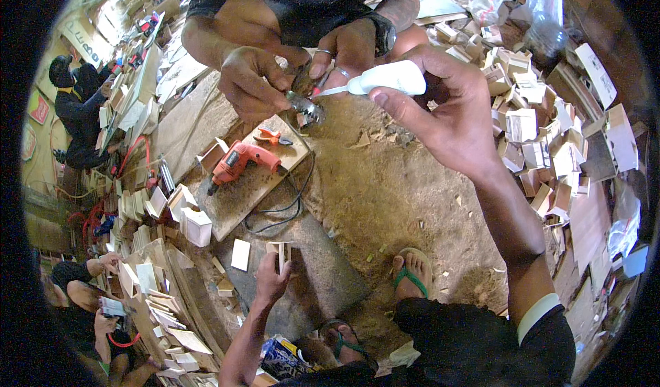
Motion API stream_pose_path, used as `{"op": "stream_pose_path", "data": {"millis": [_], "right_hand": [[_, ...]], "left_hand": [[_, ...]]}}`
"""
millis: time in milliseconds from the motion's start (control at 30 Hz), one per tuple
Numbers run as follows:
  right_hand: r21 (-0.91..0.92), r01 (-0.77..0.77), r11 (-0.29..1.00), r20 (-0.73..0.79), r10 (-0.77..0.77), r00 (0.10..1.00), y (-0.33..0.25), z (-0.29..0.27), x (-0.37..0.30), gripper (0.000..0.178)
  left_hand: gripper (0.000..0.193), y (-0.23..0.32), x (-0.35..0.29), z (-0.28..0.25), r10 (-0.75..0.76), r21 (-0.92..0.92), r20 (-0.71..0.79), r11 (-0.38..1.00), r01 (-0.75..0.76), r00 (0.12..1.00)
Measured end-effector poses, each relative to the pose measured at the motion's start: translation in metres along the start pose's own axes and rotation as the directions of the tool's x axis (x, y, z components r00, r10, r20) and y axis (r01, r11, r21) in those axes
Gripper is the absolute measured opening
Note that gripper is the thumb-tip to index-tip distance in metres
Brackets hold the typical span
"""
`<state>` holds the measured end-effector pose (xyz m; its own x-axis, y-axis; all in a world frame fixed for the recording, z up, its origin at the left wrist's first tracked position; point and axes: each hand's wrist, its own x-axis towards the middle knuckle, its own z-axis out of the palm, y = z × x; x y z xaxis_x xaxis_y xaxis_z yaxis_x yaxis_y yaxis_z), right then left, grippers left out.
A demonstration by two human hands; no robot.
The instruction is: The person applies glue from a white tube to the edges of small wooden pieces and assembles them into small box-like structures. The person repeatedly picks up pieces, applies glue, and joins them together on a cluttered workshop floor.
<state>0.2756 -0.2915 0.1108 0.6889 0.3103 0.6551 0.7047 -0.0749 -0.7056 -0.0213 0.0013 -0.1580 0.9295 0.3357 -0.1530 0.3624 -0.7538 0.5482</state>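
Bottle (388,79), white with a thin nozzle, up in the right hand (450,108), pinched between thumb and fingers and aimed left at a co-worker's hands (251,84) and the shiny tool (306,106) held there. Lower down, over the dark board (313,284), a small wooden box (279,249) in the left hand (271,280), clasped between thumb and fingers.

Done, by the look of it: plenty of joined pieces, in a heap (522,126) on the right and a row (198,227) on the left. Left to do, as a judgement: the held box, probably unfinished, with a loose panel (240,255) lying flat beside it on the dark board. No fair count of finished against unfinished possible from here. Drill (240,163) and pliers (273,137) at rest on a paler board (237,212), gripped by nobody.

Hard to make out: the nozzle's tip, lost against the co-worker's fingers, with no telling whether open, capped or touching anything; the tool, partly covered; the inside of the held box, too small and dark to read; the far fingers of the left hand, hidden behind the box; the people (75,112) at far left, small, dim and partly cut off by the black rim
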Motion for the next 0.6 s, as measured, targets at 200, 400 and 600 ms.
{"op": "stream_pose_path", "data": {"millis": [200,400,600], "right_hand": [[-0.048,0.022,0.999,0.012,-0.022,1.000,0.001,-0.004,-0.001,0.015],[-0.078,-0.014,0.997,0.016,0.015,1.000,0.000,-0.007,-0.001,0.016],[-0.101,0.016,0.995,0.021,-0.014,1.000,0.002,-0.009,-0.002,0.016]], "left_hand": [[0.032,-0.004,0.000,0.003,-0.014,0.012,0.000,1.000,0.014,1.000],[0.031,-0.007,-0.001,0.005,0.020,0.014,-0.026,1.000,-0.020,0.999],[0.031,-0.014,-0.001,0.009,0.076,0.049,-0.070,0.996,-0.073,0.995]]}}
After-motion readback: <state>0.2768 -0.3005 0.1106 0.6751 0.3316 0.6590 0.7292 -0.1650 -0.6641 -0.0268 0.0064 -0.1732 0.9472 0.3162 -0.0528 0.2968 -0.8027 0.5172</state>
